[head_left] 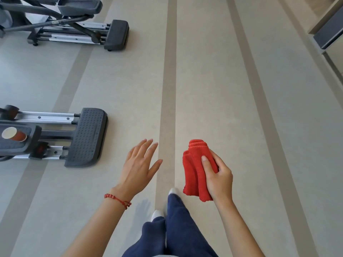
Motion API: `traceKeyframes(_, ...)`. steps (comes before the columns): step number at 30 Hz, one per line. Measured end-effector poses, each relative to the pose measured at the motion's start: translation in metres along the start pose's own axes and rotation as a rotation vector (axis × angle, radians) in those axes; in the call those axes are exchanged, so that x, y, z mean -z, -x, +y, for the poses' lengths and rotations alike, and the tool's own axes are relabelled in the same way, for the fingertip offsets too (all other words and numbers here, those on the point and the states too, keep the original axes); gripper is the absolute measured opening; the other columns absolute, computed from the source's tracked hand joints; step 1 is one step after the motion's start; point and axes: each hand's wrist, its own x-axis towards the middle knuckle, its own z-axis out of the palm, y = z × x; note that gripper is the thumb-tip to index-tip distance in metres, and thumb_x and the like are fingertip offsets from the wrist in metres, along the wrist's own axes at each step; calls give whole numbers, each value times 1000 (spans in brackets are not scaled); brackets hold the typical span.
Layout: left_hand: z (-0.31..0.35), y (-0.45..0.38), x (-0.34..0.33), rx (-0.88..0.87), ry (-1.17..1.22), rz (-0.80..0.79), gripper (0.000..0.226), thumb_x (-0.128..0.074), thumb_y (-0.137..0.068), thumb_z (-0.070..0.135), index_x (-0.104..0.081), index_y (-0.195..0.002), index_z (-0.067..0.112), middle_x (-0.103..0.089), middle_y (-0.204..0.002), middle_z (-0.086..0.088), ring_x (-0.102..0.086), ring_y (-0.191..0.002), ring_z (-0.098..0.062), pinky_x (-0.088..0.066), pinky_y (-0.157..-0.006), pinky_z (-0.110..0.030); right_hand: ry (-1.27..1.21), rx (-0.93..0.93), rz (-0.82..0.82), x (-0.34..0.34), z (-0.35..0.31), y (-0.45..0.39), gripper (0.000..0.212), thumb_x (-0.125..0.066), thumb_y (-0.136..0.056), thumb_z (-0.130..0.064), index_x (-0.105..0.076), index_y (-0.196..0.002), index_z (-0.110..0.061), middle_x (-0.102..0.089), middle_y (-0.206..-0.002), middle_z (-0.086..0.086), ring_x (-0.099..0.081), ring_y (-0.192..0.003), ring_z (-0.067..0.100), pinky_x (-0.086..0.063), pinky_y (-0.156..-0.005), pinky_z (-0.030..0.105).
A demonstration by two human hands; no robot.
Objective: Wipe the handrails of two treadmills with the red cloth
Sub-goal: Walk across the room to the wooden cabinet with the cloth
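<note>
The person's blue trouser legs (174, 225) step along the floor (213, 80) while the right hand (216, 175) holds the folded red cloth (193, 175) in a closed grip, the left hand (139, 164) beside it spread open and empty, and the cloth could unfold and slip down.

A pale floor (213, 89) with darker stripes (169, 71) runs ahead. At left stand two grey exercise machines (87, 136), possibly ellipticals, with ribbed end plates and silver rails. A red paper cup (14, 136) lies tilted on the nearer one. A dark step (328, 36) sits top right.
</note>
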Motion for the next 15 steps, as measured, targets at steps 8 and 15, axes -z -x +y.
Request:
traceKeyframes(8,-18,-145,15,8,-2,15,81,-7,-89,62,-48,-130,6,-50,-135,-14,-41,-128,-34,-36,-103,-49,-30,8,9,-32,-32,-138,33,-58,-86,-38,-60,-119,-31,-64,-113,-15,-59,-104,1,-48,-90,24)
traceKeyframes(15,-29,-264,31,39,-25,6,77,-10,-87,61,-43,-135,10,-44,-141,-10,-34,-133,-29,-29,-108,-44,-21,11,-2,-52,-74,-261,36,-59,-86,-37,-60,-121,-28,-64,-116,-11,-58,-106,3,-48,-95,32)
